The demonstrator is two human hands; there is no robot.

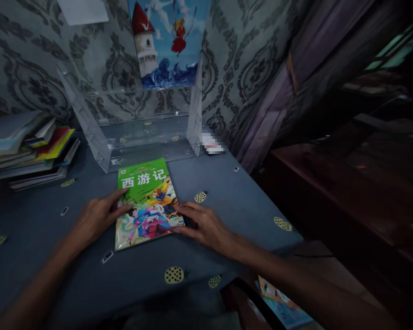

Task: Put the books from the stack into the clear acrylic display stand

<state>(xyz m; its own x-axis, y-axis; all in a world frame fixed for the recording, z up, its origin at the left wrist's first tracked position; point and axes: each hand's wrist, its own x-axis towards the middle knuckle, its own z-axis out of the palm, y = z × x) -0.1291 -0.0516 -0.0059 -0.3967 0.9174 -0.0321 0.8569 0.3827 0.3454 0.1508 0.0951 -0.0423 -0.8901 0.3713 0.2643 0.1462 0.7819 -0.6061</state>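
A thin green picture book with large white Chinese characters and cartoon figures on its cover lies on the tablecloth, front up and slightly turned. My left hand holds its left edge, thumb and index finger resting on the cover. At the right edge, my right hand grips the book, with fingertips on the cover near the lower corner. Fingers under either edge are hidden. Just behind the book stands a clear plastic rack with stepped shelves and no books on it.
A stack of books sits at the left. Behind are patterned wallpaper, a castle poster and a purple curtain. A blurred-out white item lies right of the rack. Below the table's right edge is a colourful book.
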